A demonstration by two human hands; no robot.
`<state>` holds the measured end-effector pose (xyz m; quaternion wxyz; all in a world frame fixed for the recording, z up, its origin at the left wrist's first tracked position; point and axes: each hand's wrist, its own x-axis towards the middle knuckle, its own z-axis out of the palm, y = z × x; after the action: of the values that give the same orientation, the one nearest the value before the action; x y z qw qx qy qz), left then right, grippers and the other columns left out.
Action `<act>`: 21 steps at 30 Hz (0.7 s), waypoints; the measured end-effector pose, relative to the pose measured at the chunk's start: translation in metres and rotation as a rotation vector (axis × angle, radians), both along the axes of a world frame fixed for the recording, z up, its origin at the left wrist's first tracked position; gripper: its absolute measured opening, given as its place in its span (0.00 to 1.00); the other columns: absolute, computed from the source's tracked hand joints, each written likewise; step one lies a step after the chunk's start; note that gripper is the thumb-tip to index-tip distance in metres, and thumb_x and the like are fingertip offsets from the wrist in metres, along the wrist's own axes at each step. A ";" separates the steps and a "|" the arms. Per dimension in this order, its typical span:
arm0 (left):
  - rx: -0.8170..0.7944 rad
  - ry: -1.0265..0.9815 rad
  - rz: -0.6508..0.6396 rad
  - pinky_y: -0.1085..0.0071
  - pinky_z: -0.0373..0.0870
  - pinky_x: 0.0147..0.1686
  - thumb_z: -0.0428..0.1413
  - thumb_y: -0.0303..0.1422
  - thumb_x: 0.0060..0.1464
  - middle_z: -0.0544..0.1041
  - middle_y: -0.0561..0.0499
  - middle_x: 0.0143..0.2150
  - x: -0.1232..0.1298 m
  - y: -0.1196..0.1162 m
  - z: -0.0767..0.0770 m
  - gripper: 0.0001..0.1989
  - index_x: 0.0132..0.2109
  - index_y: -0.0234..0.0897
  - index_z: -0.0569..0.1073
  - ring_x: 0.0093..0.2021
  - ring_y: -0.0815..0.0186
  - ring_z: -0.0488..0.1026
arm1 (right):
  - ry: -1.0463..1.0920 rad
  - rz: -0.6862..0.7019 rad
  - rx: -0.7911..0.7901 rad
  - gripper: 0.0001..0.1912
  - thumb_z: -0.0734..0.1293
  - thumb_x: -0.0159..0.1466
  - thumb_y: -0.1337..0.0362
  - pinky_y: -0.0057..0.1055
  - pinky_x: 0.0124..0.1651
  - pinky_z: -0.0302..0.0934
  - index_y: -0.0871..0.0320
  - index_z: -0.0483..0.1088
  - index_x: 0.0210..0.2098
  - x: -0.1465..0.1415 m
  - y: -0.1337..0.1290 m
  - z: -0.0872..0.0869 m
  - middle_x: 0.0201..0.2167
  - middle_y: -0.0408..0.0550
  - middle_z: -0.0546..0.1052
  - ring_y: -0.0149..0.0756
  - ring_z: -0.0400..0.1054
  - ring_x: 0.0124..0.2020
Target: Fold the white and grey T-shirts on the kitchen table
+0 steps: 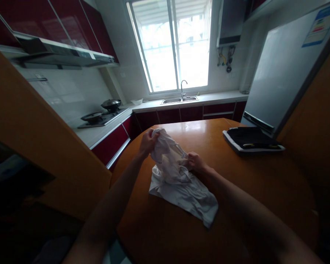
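A crumpled white garment [185, 192], perhaps a shirt, lies partly on the wooden table [253, 190], its upper part lifted off the surface. My left hand [149, 142] is closed around the raised far-left edge of the cloth. On the right side, my right hand [195, 161] pinches another edge, near a small label-like mark. Between the two hands the fabric is stretched and looks thin, while its lower part spreads in folds towards the near right. The exact kind of garment cannot be made out.
Folded dark and white clothes [253, 140] lie stacked at the table's right side. A refrigerator [286, 69] stands behind them. Beyond the table are a counter with a sink [178, 99] and, to the left, a stove [104, 117] with pans. A wooden panel [52, 121] rises at left.
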<state>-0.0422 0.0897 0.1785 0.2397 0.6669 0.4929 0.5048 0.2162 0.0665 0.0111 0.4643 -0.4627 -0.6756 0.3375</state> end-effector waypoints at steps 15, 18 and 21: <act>-0.089 0.387 -0.294 0.72 0.70 0.36 0.57 0.32 0.44 0.76 0.46 0.45 -0.037 0.024 -0.021 0.25 0.51 0.35 0.79 0.42 0.61 0.73 | 0.071 -0.157 -0.084 0.22 0.67 0.53 0.45 0.26 0.24 0.53 0.61 0.73 0.29 0.077 0.008 0.061 0.22 0.43 0.71 0.30 0.61 0.23; -0.122 0.439 -0.326 0.72 0.68 0.35 0.63 0.43 0.45 0.77 0.47 0.39 -0.031 0.027 -0.023 0.22 0.45 0.33 0.80 0.38 0.61 0.73 | 0.059 -0.151 -0.091 0.22 0.69 0.53 0.47 0.25 0.23 0.52 0.62 0.73 0.29 0.087 0.003 0.079 0.21 0.43 0.71 0.29 0.59 0.22; -0.169 0.439 -0.299 0.74 0.65 0.30 0.63 0.51 0.45 0.77 0.48 0.34 -0.026 0.029 -0.021 0.25 0.40 0.32 0.80 0.34 0.63 0.72 | 0.022 -0.120 -0.109 0.22 0.70 0.53 0.47 0.25 0.23 0.52 0.63 0.75 0.31 0.098 0.002 0.092 0.21 0.43 0.71 0.28 0.59 0.22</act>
<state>-0.0681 0.1188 0.1572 0.2540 0.8034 0.4694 0.2640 0.3141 0.0683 0.1031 0.4652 -0.5231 -0.6223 0.3503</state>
